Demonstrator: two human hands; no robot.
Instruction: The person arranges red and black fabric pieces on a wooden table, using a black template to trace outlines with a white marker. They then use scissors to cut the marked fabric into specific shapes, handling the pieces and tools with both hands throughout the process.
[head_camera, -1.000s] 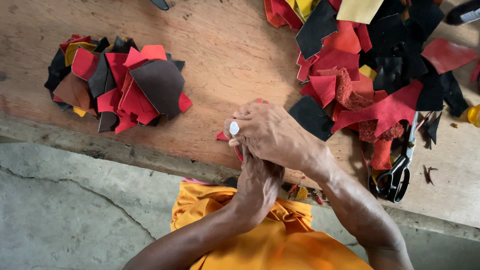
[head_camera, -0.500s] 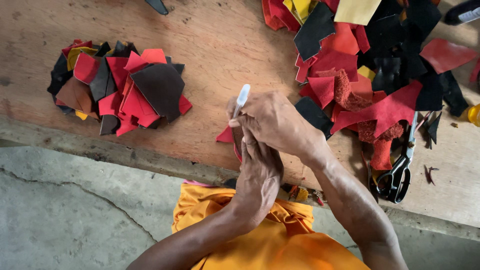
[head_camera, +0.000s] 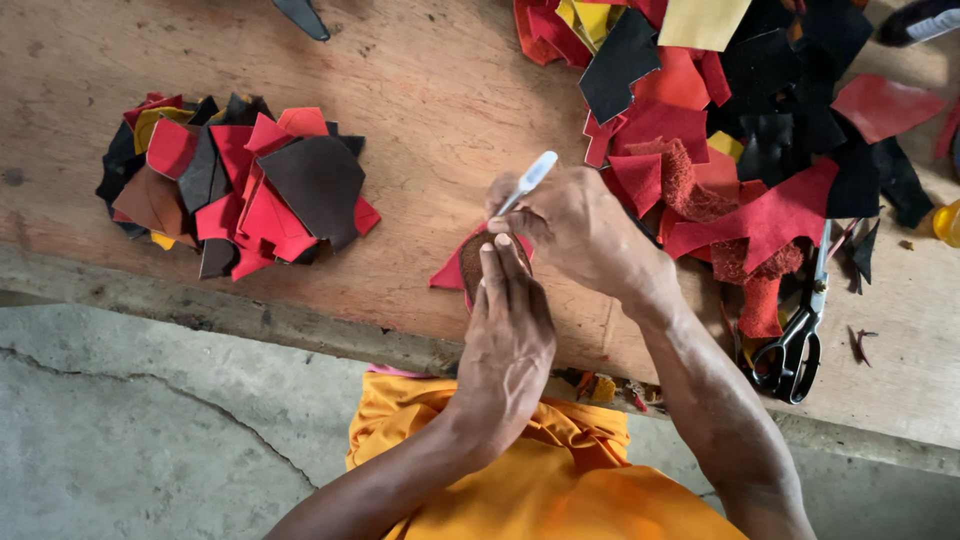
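Our right hand (head_camera: 575, 225) has its grip closed around a white pen (head_camera: 528, 182), tip down against a dark brown template (head_camera: 478, 262) that lies on a red leather piece (head_camera: 450, 272); our left hand (head_camera: 508, 320) lies flat, fingers pressed on the template to pin it and the red piece to the worktop (head_camera: 420, 110), so that grip closes on nothing and simply bears down. The red piece sits near the front edge of the worktop, just in front of us, its corner sticking out to the left of the fingers. We judge the tracing round the template to be under way; how much of the outline is drawn we cannot tell, since the hands cover it. Well to the left lies a neat stack of cut shapes (head_camera: 235, 185) in red, black, brown and yellow, which we take for finished pieces. To the right spreads a loose heap of scraps (head_camera: 760, 130) in the same colours, seemingly stock not yet worked, so plenty looks left. Black-handled scissors (head_camera: 800, 330) rest at its near edge, untouched, just right of our right forearm
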